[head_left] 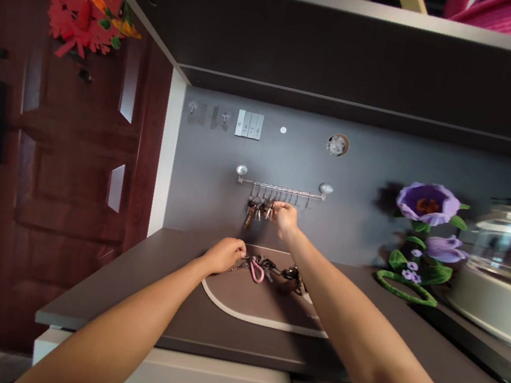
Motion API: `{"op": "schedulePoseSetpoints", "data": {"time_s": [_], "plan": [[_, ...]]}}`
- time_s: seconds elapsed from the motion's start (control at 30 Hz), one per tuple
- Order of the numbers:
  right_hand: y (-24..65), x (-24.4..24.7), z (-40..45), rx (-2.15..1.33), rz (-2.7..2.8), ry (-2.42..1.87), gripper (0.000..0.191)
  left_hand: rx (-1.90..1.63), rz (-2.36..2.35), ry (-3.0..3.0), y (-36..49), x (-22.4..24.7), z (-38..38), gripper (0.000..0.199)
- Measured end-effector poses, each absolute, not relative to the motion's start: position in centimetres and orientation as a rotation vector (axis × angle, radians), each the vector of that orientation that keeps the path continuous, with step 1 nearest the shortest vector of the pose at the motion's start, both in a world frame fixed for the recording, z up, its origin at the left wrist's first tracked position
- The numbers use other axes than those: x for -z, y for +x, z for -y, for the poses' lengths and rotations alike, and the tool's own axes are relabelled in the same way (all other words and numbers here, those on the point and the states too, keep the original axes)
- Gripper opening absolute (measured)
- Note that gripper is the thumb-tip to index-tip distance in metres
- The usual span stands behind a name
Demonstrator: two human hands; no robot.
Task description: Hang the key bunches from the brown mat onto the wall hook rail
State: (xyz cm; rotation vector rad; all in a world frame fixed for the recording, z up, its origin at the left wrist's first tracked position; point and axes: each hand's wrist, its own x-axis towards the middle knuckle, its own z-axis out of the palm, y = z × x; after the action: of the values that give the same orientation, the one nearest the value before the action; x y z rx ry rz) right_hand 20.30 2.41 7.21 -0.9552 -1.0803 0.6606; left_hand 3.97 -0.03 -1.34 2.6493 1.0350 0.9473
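A metal rail with several hooks is fixed to the grey wall, and bunches of keys hang from its left half. My right hand is raised to the rail, its fingers pinched at a hanging bunch of keys. Lower down, my left hand rests at the left end of a row of keys on the brown mat, fingers curled; what they hold, if anything, is hidden. A pink loop lies among these keys. My right forearm covers part of the mat's right side.
Purple flowers stand on the counter at the right, beside a clear-lidded white appliance and a flat black object. A shelf overhangs the wall. At the left is a dark red door.
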Motion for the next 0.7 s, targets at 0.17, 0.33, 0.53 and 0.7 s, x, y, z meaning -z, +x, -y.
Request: {"op": "schedulePoseSetpoints", "data": {"time_s": [0.17,0.33,0.53,0.7], "plan": [[20.0,-8.0,-3.5,-0.723,1.014,-0.975,0.013,-0.945,-1.030,2.673,3.9,1.5,-0.2,0.020],[19.8,-8.3,-4.3,-0.758,0.964,-0.944,0.017,-0.946,-1.023,2.676,3.9,1.4,-0.2,0.020],[19.8,-8.1,-4.8,-0.782,0.902,-0.952,0.016,-0.917,-1.043,2.662,3.9,1.3,0.0,0.019],[20.1,-7.3,-4.8,-0.796,0.901,-0.977,0.016,-0.925,-1.029,2.669,3.9,1.4,-0.2,0.019]]}}
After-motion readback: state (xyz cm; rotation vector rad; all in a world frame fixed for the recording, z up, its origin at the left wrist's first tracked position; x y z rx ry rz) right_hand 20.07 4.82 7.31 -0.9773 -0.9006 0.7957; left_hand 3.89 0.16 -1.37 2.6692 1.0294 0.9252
